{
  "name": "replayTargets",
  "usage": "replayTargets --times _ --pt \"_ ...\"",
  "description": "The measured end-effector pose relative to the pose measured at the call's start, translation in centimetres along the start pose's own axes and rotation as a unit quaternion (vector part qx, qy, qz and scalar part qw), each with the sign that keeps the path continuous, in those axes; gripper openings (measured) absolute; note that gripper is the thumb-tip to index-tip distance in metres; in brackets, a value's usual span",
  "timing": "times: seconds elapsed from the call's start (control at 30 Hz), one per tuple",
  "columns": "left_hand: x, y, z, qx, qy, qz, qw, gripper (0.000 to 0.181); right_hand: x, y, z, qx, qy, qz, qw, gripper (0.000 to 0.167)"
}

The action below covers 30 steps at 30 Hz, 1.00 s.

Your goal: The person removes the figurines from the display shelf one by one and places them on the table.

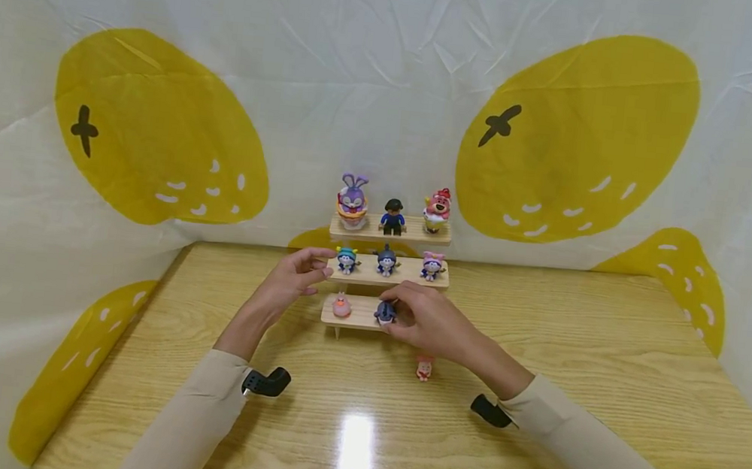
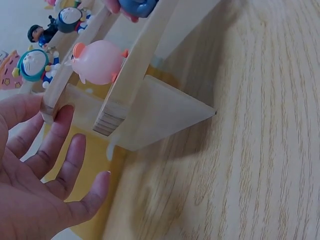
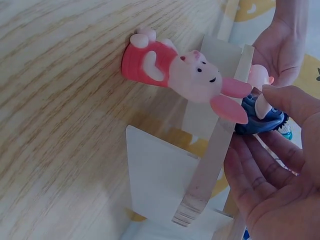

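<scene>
A three-tier wooden display stand (image 1: 406,274) holds small toy figures. My left hand (image 1: 292,275) is at the left end of its middle tier, thumb and finger on either side of the board's end (image 2: 48,111). On the bottom tier my right hand (image 1: 432,319) pinches a dark blue toy figure (image 1: 385,312) between thumb and fingers; in the right wrist view part of this figure (image 3: 257,116) hides behind pink ears. A round pink pig figure (image 2: 100,62) sits at that tier's left end. In front of the stand, on the table, is a pink piglet figure (image 1: 424,370) in red.
The middle tier bears three blue-faced figures, one in a pink hat (image 1: 432,267). Along the top tier stand a purple rabbit (image 1: 353,202), a figure in blue (image 1: 393,218) and a pink bear (image 1: 436,212). Behind the wood-grain table (image 1: 575,359) hangs a lemon-print cloth (image 1: 374,113).
</scene>
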<state>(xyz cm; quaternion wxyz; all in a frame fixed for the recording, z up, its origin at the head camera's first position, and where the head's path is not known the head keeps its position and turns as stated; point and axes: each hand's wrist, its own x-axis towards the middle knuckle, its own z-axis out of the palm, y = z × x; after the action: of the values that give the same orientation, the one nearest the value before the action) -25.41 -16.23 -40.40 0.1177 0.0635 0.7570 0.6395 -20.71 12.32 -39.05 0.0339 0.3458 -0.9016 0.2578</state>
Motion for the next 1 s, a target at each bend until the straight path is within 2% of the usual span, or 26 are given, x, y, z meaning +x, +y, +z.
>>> replayTargets --times 0.37,1.0 --pt "0.16 -0.02 0.07 0.004 0.004 0.006 1.0 0.037 0.13 0.18 0.13 0.005 0.007 -0.01 0.9999 0.042" --pt "0.13 0.05 0.05 0.009 0.006 0.0 0.9999 0.039 0.22 0.19 0.07 0.011 -0.002 -0.007 0.9999 0.04"
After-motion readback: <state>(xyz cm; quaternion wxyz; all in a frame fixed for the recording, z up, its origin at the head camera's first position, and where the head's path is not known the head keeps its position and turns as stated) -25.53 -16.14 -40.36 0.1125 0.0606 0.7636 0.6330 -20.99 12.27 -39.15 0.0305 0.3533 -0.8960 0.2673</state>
